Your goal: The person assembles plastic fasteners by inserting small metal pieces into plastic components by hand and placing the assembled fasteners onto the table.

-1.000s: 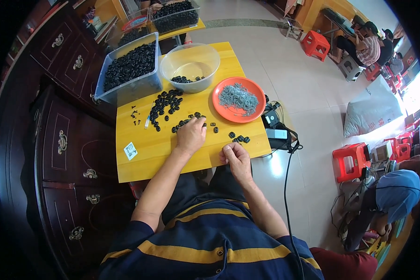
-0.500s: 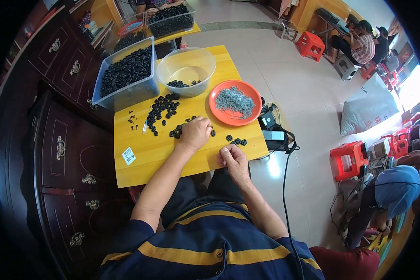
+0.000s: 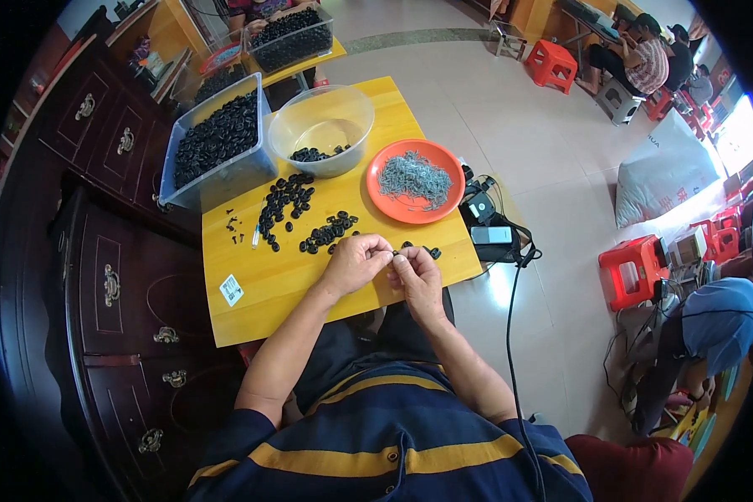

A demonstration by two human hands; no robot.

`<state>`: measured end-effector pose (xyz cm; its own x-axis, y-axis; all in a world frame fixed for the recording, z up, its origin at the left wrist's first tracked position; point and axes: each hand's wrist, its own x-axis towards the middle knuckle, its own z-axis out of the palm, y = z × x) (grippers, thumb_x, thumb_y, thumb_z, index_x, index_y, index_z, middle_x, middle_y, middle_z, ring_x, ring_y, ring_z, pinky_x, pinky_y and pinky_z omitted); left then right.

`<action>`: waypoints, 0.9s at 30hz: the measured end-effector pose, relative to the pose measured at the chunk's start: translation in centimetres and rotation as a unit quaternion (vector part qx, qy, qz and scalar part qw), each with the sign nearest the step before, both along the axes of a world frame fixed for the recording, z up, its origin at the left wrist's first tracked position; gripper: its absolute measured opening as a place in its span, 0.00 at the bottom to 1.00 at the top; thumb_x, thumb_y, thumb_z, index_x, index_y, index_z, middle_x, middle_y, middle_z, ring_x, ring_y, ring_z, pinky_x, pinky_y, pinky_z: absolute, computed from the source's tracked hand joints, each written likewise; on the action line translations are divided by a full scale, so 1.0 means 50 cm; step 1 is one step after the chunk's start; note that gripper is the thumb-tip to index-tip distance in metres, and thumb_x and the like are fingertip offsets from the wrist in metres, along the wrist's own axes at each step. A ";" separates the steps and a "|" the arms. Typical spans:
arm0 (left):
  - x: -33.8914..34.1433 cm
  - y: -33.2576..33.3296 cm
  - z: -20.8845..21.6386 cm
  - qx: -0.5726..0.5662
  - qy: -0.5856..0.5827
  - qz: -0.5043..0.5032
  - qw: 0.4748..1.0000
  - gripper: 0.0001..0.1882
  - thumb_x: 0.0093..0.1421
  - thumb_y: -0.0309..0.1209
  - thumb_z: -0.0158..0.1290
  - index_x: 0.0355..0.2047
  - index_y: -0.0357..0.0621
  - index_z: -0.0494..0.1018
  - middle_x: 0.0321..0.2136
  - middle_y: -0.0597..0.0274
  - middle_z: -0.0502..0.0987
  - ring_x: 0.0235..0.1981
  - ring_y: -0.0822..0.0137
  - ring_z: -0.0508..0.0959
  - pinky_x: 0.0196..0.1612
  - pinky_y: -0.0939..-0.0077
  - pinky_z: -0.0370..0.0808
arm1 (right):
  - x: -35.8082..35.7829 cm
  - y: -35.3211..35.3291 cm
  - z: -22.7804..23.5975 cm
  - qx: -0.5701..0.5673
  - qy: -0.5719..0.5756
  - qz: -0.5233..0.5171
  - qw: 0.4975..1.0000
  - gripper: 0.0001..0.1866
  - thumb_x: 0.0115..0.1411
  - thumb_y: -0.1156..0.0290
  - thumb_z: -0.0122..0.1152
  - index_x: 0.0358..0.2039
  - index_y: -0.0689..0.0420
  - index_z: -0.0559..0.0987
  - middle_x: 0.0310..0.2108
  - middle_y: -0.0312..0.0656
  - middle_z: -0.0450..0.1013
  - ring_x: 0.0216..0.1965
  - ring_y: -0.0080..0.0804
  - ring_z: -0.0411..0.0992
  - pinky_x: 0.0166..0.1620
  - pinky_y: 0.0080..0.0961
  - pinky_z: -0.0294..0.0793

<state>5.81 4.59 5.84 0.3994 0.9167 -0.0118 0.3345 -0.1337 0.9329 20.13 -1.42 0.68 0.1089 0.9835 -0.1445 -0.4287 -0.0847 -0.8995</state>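
My left hand (image 3: 356, 264) and my right hand (image 3: 420, 283) meet fingertip to fingertip over the near edge of the yellow table (image 3: 293, 301). Both are closed in a pinch, and a small black part (image 3: 395, 253) shows between the tips, mostly hidden. Beyond my left hand lies a loose group of small black oval parts (image 3: 326, 234) with holes. A few more black parts (image 3: 432, 252) are just past my right fingers. Farther off, an orange-red plate (image 3: 376, 197) holds a heap of thin grey metal pieces (image 3: 415, 179).
A clear round bowl (image 3: 356, 109) and a bin (image 3: 217, 194) full of black parts stand at the far left. More black parts (image 3: 286, 197), tiny black pieces (image 3: 233, 224) and a white label (image 3: 231, 290) lie on the table. A black cable (image 3: 510, 351) hangs at the right.
My left hand has drawn back from the black parts toward the right and now meets my right hand. The right hand has risen slightly, its fingers now at the left fingertips.
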 end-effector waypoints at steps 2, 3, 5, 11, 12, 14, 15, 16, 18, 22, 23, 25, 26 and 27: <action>0.001 0.011 0.004 -0.003 0.021 -0.014 1.000 0.04 0.58 0.26 0.58 0.29 0.37 0.78 0.21 0.74 0.76 0.23 0.83 0.70 0.27 0.82 0.69 | 0.009 0.000 -0.004 -0.002 0.009 0.001 1.000 0.05 0.67 0.69 0.56 0.38 0.57 0.73 0.32 0.32 0.74 0.30 0.17 0.72 0.32 0.15 0.71; -0.003 0.024 0.002 -0.011 0.020 -0.045 0.999 0.04 0.57 0.26 0.58 0.29 0.37 0.78 0.22 0.70 0.77 0.23 0.81 0.72 0.28 0.81 0.71 | 0.013 0.000 -0.005 -0.003 0.017 0.003 1.000 0.05 0.67 0.70 0.56 0.38 0.57 0.73 0.32 0.32 0.74 0.30 0.18 0.72 0.33 0.15 0.72; 0.004 0.047 0.012 -0.019 0.020 -0.079 0.997 0.04 0.56 0.26 0.58 0.30 0.36 0.78 0.22 0.66 0.79 0.23 0.80 0.75 0.28 0.80 0.73 | 0.015 0.002 -0.012 0.002 0.000 0.005 1.000 0.05 0.66 0.70 0.56 0.36 0.57 0.73 0.31 0.32 0.74 0.29 0.17 0.72 0.32 0.15 0.72; 0.053 0.146 0.007 0.232 0.162 -0.030 0.959 0.03 0.53 0.27 0.59 0.29 0.43 0.78 0.25 0.59 0.77 0.25 0.63 0.79 0.31 0.70 0.75 | -0.003 -0.001 -0.016 0.030 -0.161 0.007 0.986 0.05 0.63 0.73 0.58 0.30 0.58 0.73 0.23 0.30 0.72 0.24 0.14 0.69 0.29 0.15 0.68; 0.063 0.161 0.000 0.232 0.162 -0.031 0.959 0.03 0.53 0.27 0.59 0.29 0.43 0.78 0.25 0.59 0.77 0.25 0.63 0.79 0.31 0.70 0.75 | -0.004 0.000 -0.020 0.030 -0.165 0.011 0.986 0.06 0.62 0.73 0.59 0.29 0.59 0.73 0.22 0.29 0.71 0.22 0.13 0.68 0.28 0.15 0.67; 0.082 0.188 -0.013 0.311 0.216 -0.049 0.924 0.03 0.55 0.29 0.57 0.30 0.45 0.79 0.29 0.61 0.78 0.31 0.60 0.80 0.35 0.67 0.77 | -0.003 0.003 -0.025 0.032 -0.179 0.002 0.983 0.05 0.61 0.73 0.60 0.29 0.59 0.74 0.22 0.29 0.70 0.23 0.12 0.66 0.28 0.14 0.66; 0.088 0.201 -0.021 0.311 0.215 -0.051 0.924 0.03 0.55 0.29 0.57 0.30 0.45 0.79 0.29 0.61 0.78 0.31 0.60 0.80 0.35 0.67 0.77 | -0.002 0.003 -0.026 0.033 -0.183 0.005 0.982 0.05 0.61 0.74 0.60 0.30 0.59 0.74 0.22 0.28 0.69 0.23 0.11 0.65 0.28 0.13 0.66; 0.096 0.213 -0.027 0.324 0.226 -0.077 0.916 0.04 0.56 0.30 0.56 0.30 0.47 0.79 0.30 0.62 0.78 0.32 0.59 0.80 0.36 0.65 0.77 | 0.001 0.003 -0.026 0.034 -0.187 0.008 0.982 0.04 0.61 0.75 0.60 0.30 0.59 0.74 0.22 0.28 0.69 0.23 0.11 0.65 0.28 0.13 0.66; 0.105 0.231 -0.039 0.336 0.236 -0.105 0.906 0.04 0.56 0.31 0.56 0.30 0.49 0.79 0.31 0.63 0.78 0.34 0.57 0.79 0.37 0.64 0.77 | -0.003 0.004 -0.026 0.028 -0.166 0.009 0.986 0.04 0.61 0.75 0.60 0.30 0.59 0.74 0.22 0.27 0.69 0.23 0.11 0.64 0.28 0.13 0.66; 0.117 0.253 -0.045 0.358 0.284 -0.155 0.876 0.02 0.56 0.32 0.57 0.28 0.50 0.78 0.30 0.63 0.76 0.34 0.58 0.79 0.36 0.62 0.77 | 0.008 0.004 -0.025 0.025 -0.152 0.056 0.986 0.02 0.64 0.76 0.57 0.36 0.59 0.74 0.28 0.30 0.73 0.29 0.12 0.70 0.34 0.11 0.71; 0.118 0.258 -0.046 0.369 0.299 -0.170 0.864 0.03 0.56 0.32 0.57 0.27 0.50 0.77 0.29 0.64 0.75 0.34 0.58 0.79 0.35 0.62 0.77 | 0.008 0.004 -0.024 0.024 -0.152 0.056 0.987 0.02 0.64 0.76 0.57 0.36 0.59 0.74 0.28 0.30 0.73 0.29 0.12 0.70 0.34 0.11 0.71; 0.121 0.265 -0.039 0.372 0.314 -0.189 0.853 0.03 0.56 0.32 0.57 0.26 0.50 0.77 0.29 0.63 0.76 0.33 0.58 0.80 0.35 0.61 0.77 | 0.006 0.004 -0.023 0.022 -0.116 0.055 0.991 0.05 0.65 0.76 0.56 0.40 0.61 0.75 0.30 0.31 0.74 0.30 0.13 0.71 0.34 0.13 0.72; 0.124 0.268 -0.034 0.375 0.330 -0.206 0.841 0.03 0.56 0.32 0.57 0.26 0.49 0.76 0.29 0.63 0.76 0.33 0.57 0.80 0.35 0.61 0.78 | 0.008 0.004 -0.021 0.021 -0.116 0.054 0.992 0.05 0.65 0.76 0.56 0.40 0.61 0.75 0.30 0.31 0.74 0.30 0.13 0.71 0.34 0.13 0.72; 0.127 0.272 -0.034 0.374 0.329 -0.207 0.842 0.03 0.56 0.32 0.57 0.26 0.49 0.76 0.29 0.63 0.76 0.33 0.57 0.80 0.35 0.61 0.78 | 0.009 0.005 -0.019 0.023 -0.130 0.055 0.990 0.07 0.65 0.75 0.56 0.42 0.61 0.75 0.30 0.32 0.74 0.30 0.14 0.71 0.35 0.13 0.72</action>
